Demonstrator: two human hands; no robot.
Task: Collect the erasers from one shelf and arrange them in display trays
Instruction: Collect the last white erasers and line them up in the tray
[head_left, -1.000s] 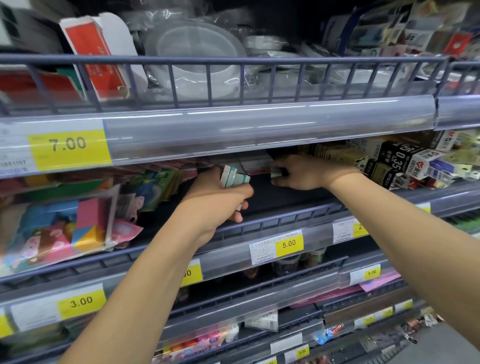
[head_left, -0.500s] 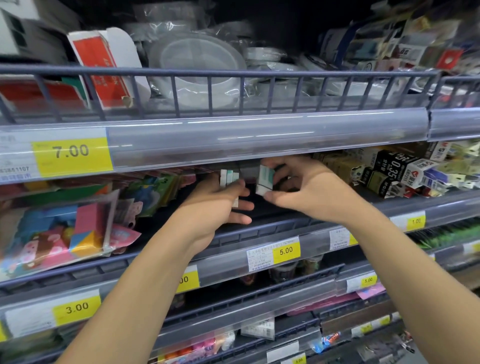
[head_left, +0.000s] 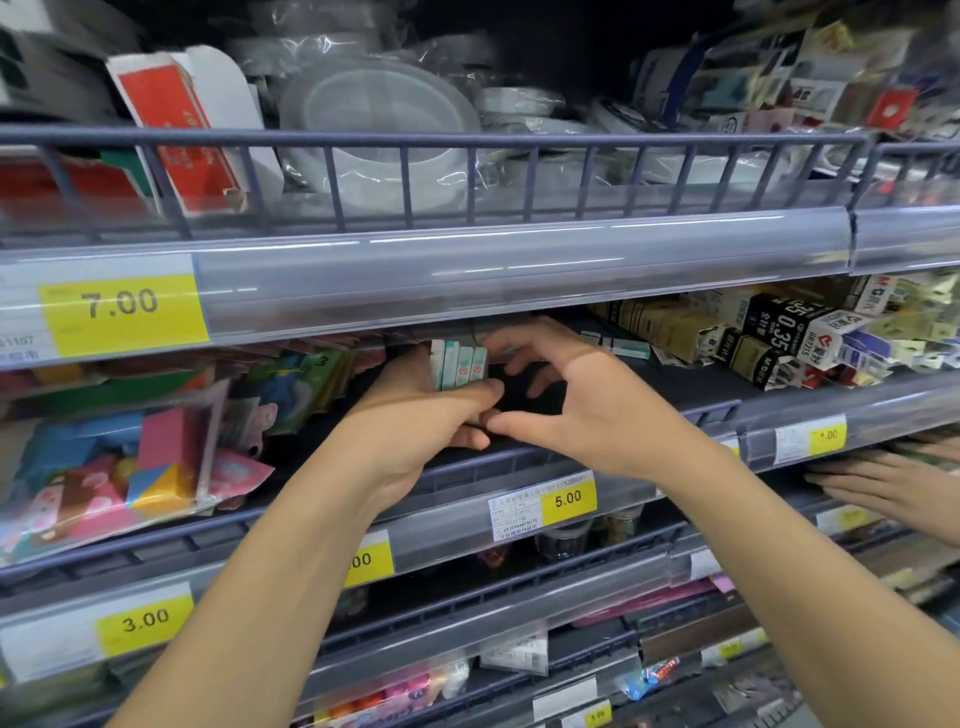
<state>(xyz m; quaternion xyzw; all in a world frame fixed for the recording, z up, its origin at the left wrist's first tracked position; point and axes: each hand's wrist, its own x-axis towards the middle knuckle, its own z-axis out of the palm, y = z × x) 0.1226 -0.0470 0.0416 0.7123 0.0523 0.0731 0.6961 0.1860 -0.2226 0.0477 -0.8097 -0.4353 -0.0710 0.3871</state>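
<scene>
My left hand grips a small stack of white erasers with green bands, held upright just under the upper shelf's edge. My right hand is curled against the stack's right side. Its index finger lies over the rightmost eraser and its thumb tip meets my left fingers below. A few more erasers of the same kind lie further back on the dark shelf, to the right of my hands. No display tray is in view.
A wire rail with a 5.00 price tag runs along the shelf front under my hands. Colourful packets fill the left side and boxed pencil leads the right. Another person's hand reaches onto the shelf below at far right.
My right hand brought one eraser from the shelf's right side over to the stack in my left hand. The stack now has one more eraser.
</scene>
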